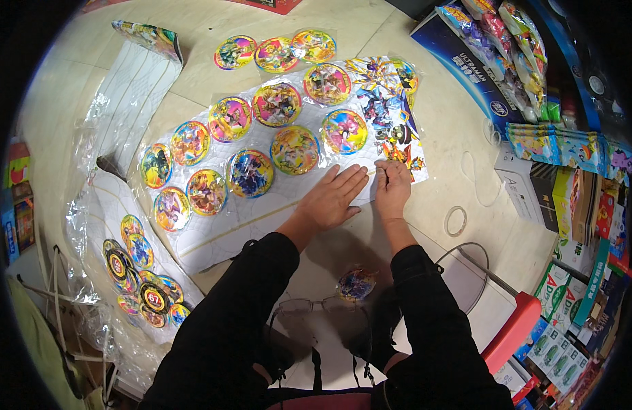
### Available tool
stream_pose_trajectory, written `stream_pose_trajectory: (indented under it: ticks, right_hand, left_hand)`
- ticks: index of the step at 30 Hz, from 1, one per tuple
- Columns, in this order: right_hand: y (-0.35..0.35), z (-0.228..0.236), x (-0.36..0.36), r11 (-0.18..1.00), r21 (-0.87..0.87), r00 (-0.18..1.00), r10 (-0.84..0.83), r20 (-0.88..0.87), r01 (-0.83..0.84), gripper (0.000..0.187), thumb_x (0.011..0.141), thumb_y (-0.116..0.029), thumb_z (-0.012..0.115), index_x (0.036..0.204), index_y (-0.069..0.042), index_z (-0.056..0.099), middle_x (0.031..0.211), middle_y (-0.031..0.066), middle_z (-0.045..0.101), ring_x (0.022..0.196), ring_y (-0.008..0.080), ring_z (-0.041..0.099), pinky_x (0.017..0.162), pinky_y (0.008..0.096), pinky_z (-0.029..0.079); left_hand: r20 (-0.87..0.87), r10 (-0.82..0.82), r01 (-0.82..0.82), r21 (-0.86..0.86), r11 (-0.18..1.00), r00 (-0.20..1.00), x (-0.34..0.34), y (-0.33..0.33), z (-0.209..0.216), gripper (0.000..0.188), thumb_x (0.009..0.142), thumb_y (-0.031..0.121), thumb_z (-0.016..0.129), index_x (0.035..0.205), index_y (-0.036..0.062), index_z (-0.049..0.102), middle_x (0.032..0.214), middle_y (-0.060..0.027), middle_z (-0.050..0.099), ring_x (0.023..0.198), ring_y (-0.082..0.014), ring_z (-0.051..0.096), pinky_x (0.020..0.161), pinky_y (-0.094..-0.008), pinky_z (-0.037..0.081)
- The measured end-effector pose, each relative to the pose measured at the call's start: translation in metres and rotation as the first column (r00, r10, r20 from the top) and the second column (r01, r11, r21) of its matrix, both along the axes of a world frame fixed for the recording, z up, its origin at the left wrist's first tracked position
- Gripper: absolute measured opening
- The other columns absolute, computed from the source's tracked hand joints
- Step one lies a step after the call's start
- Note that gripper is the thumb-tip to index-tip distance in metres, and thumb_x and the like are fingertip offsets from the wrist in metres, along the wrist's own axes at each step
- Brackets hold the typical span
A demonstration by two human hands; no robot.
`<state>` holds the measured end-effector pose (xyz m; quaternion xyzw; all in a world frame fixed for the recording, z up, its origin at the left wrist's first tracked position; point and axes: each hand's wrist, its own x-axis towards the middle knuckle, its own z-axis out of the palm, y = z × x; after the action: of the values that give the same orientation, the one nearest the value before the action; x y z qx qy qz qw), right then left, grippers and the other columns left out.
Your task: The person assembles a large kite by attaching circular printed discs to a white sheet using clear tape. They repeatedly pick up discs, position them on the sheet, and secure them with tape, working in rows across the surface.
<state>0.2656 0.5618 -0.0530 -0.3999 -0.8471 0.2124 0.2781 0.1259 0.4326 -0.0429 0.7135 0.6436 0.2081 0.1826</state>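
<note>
A long white card sheet (213, 239) with a printed cartoon panel at its right end lies on the floor. Rows of round, colourful picture discs (251, 173) are set across it, seemingly in clear pouches. My left hand (334, 198) presses flat on the sheet near its lower edge, fingers stretched out. Beside it, my right hand (394, 189) is closed, thumb and fingertips pinched together against the sheet by the printed panel. What the pinch holds, if anything, is hidden. Another round disc (357, 283) lies on the floor between my forearms.
Three more discs (275, 54) lie beyond the sheet. At left are a second long sheet (135, 89), crumpled clear plastic (90, 253) and a cluster of discs (139, 251). Rubber bands (456, 221), a red stool edge (512, 333) and stacked boxes (527, 186) are on the right.
</note>
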Motion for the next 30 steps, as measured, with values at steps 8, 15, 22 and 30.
stream_pose_trajectory:
  ticks: [8,15,22,30]
  right_hand:
    - [0.002,0.006,0.003,0.998,-0.008,0.996,0.058,0.067,-0.058,0.006,0.086,-0.007,0.067,0.092,-0.007,0.069,0.097,0.0103,0.063,0.091,0.0297,0.061,0.082,0.0387,0.050]
    - [0.006,0.007,0.001,0.996,-0.087,1.000,-0.031,0.008,0.031,0.011,0.081,-0.005,0.073,0.092,-0.006,0.070,0.095,0.0099,0.065,0.090,0.0279,0.063,0.079,0.0371,0.052]
    - [0.008,0.010,-0.008,1.000,0.006,0.992,0.011,0.122,-0.012,0.008,0.080,-0.005,0.073,0.083,-0.004,0.066,0.093,0.0114,0.065,0.085,0.0313,0.064,0.074,0.0409,0.052]
    - [0.002,0.014,-0.014,0.986,0.142,0.979,0.063,0.195,-0.092,0.011,0.080,-0.002,0.068,0.087,-0.003,0.060,0.091,0.0128,0.062,0.088,0.0332,0.061,0.078,0.0442,0.050]
  left_hand:
    - [-0.003,-0.006,0.006,0.003,1.000,1.000,-0.002,-0.001,0.001,0.072,0.092,0.038,0.061,0.150,0.0028,0.036,0.158,-0.0112,0.034,0.147,-0.0250,0.028,0.120,-0.0460,0.023]
    - [0.010,-0.005,0.005,0.015,1.000,1.000,-0.003,-0.001,0.004,0.071,0.093,0.037,0.060,0.150,0.0028,0.035,0.158,-0.0111,0.034,0.148,-0.0244,0.027,0.120,-0.0457,0.022]
    - [-0.008,-0.003,0.003,0.005,1.000,1.000,-0.002,-0.001,0.002,0.071,0.093,0.038,0.060,0.150,0.0032,0.036,0.158,-0.0107,0.034,0.148,-0.0238,0.027,0.120,-0.0452,0.022]
    - [-0.016,0.005,-0.005,0.013,1.000,1.000,-0.001,-0.001,0.000,0.071,0.093,0.039,0.060,0.150,0.0030,0.036,0.158,-0.0106,0.035,0.148,-0.0238,0.027,0.120,-0.0454,0.022]
